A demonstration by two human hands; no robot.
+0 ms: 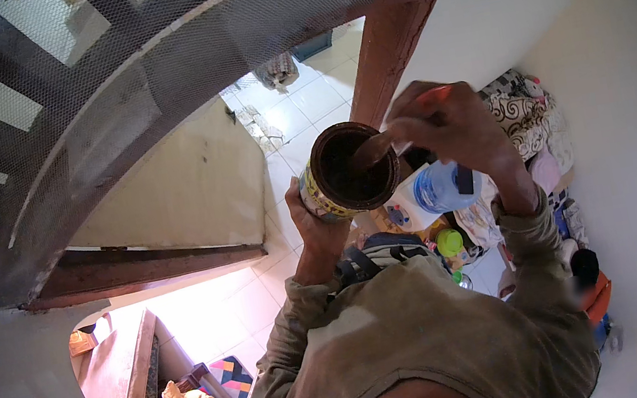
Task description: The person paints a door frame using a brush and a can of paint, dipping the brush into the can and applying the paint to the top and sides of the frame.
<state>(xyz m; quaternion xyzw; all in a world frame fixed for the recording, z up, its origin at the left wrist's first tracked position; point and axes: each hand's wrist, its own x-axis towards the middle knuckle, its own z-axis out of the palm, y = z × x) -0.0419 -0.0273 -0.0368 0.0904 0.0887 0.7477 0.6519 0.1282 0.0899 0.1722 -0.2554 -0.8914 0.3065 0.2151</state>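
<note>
While L hand (317,231) grips rnd can (316,198), rim's (393,176) brn

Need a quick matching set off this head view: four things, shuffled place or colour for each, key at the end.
Things
1. open can
2. large plastic bottle
3. mattress
4. wooden door frame

Place or colour
A. pinkish, toward the lower left
B. reddish-brown, near the top of the picture
C. gripped by the left hand
D. translucent blue

Pairs: 1-C, 2-D, 3-A, 4-B
</note>
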